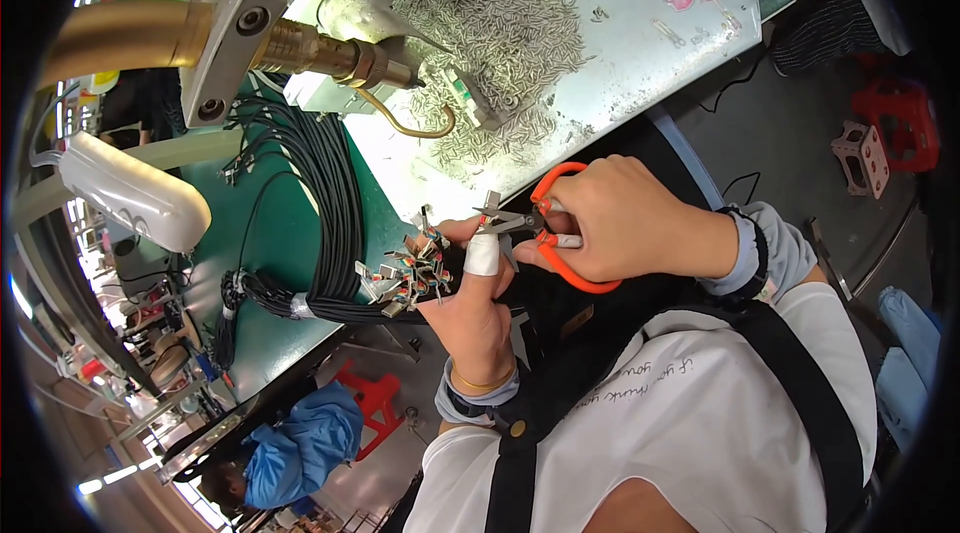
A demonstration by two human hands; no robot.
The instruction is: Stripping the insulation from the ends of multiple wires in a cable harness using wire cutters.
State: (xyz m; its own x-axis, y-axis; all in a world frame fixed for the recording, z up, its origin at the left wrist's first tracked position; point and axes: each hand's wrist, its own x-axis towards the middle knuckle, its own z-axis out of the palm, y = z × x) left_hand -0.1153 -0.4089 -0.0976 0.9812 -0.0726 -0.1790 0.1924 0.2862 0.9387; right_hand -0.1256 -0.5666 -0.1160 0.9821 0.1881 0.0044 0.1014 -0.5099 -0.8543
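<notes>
My left hand, with white tape round one digit, is closed on a metal-ended cable connector. Beside its fingers sits a cluster of similar connectors with coloured wires. They end a thick bundle of black cables that loops over the green tabletop. My right hand grips orange-handled scissors. Their short metal blades reach the connector just above the taped digit. Whether the blades touch a wire is too small to tell.
A heap of small metal pieces covers much of the pale work plate. Over the bench's left side hang a brass-coloured machine nozzle and a white lamp. Red stools and a person in blue are beyond.
</notes>
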